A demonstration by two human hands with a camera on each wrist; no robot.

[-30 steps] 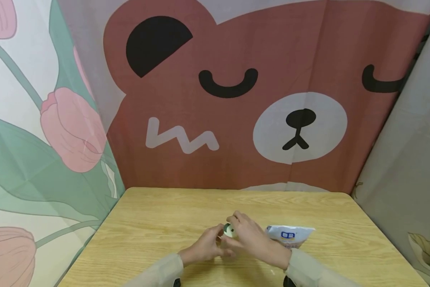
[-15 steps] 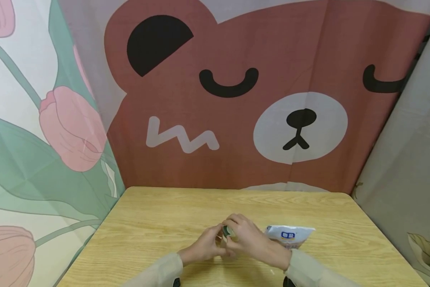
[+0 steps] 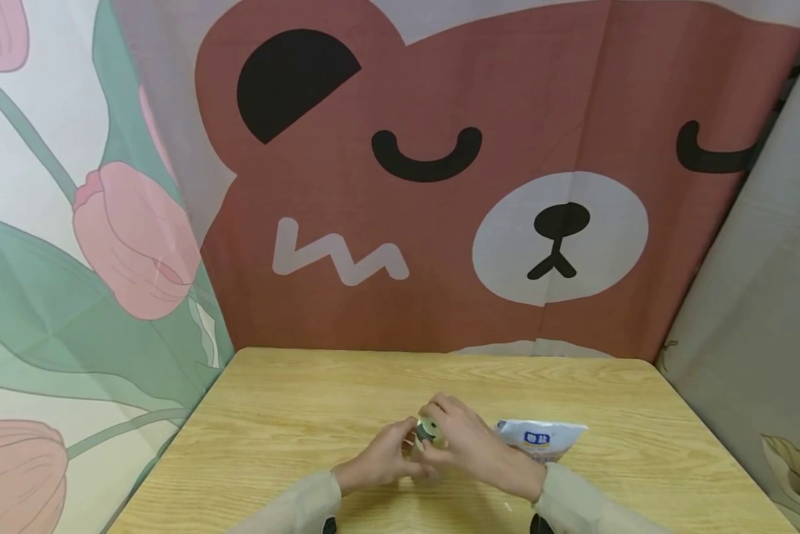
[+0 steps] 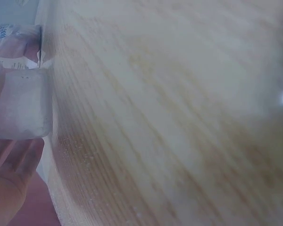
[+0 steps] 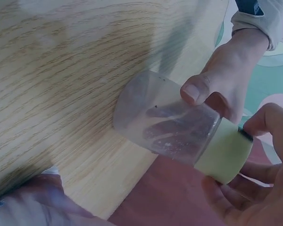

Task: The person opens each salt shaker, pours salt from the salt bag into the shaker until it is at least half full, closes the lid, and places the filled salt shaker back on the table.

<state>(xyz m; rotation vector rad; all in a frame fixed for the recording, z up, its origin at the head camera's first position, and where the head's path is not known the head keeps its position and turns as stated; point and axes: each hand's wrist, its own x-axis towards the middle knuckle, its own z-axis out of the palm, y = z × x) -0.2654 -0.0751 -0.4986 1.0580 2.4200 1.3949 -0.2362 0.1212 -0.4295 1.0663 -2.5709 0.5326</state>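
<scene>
Between the two hands stands a clear seasoning jar (image 5: pixel 137 103) with a pale green lid (image 5: pixel 224 150) that has a dark part at its edge. My left hand (image 3: pixel 379 456) grips the jar's body, its thumb on the near side and fingers behind, seen through the wall. My right hand (image 3: pixel 469 445) pinches the lid from above with thumb and fingers. Small white specks cling inside the jar. In the left wrist view the jar (image 4: pixel 21 103) shows at the left edge, with fingers close below it.
A white and pink bag (image 3: pixel 536 437) with a blue label lies just right of the right hand. The wooden table (image 3: pixel 293 400) ends at a curtain (image 3: pixel 373 319) with a bear print.
The right hand's fingers have shifted over the lid, and the lid's dark part now shows lower than before. The left hand and the bag stay in place.
</scene>
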